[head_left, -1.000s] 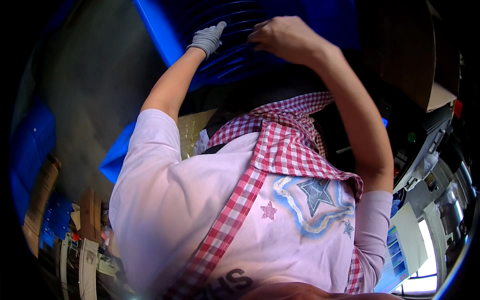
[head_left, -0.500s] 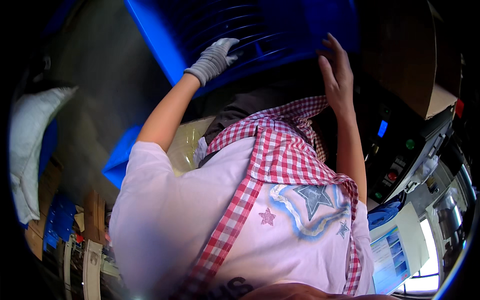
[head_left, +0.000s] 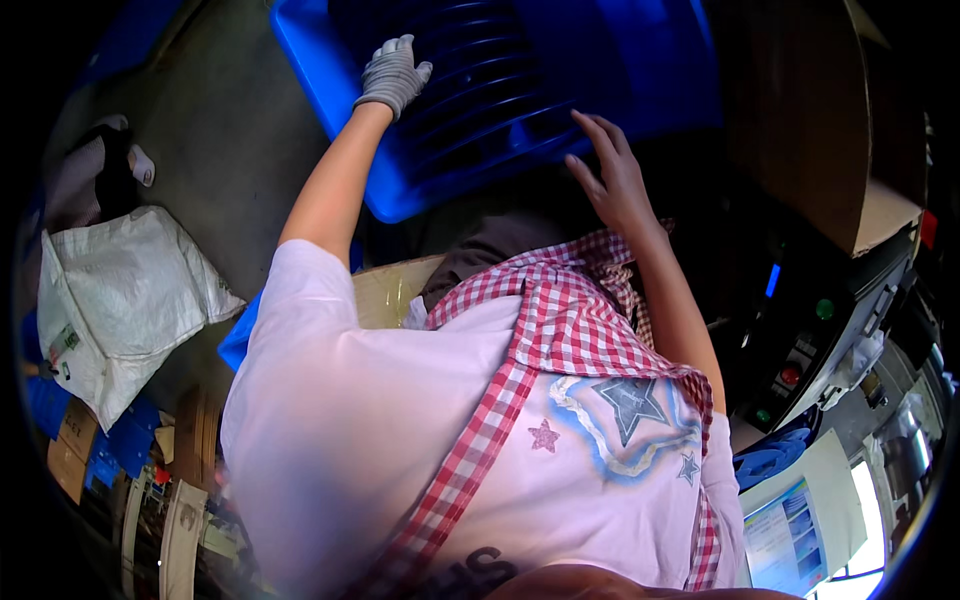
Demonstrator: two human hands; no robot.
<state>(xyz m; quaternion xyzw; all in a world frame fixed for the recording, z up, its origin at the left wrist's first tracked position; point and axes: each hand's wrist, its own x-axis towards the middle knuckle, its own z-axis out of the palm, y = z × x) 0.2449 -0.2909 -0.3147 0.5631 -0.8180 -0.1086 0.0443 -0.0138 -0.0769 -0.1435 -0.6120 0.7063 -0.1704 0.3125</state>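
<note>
Sitting in the blue bin (head_left: pixel 400 197) are dark curved-edged pieces (head_left: pixel 480 98).

Blue bin (head_left: pixel 395 195), checked apron (head_left: pixel 580 330) (red and white)

Workshop: button panel (head_left: pixel 803 345), cartons (head_left: pixel 77 436), sack (head_left: pixel 135 285), blue bin (head_left: pixel 308 80).

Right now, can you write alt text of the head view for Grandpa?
A gloved left hand is over a blue bin with dark ridges inside, and a bare right hand is open near its edge. Below are a pink shirt and checked apron; a white sack is at left.
</note>
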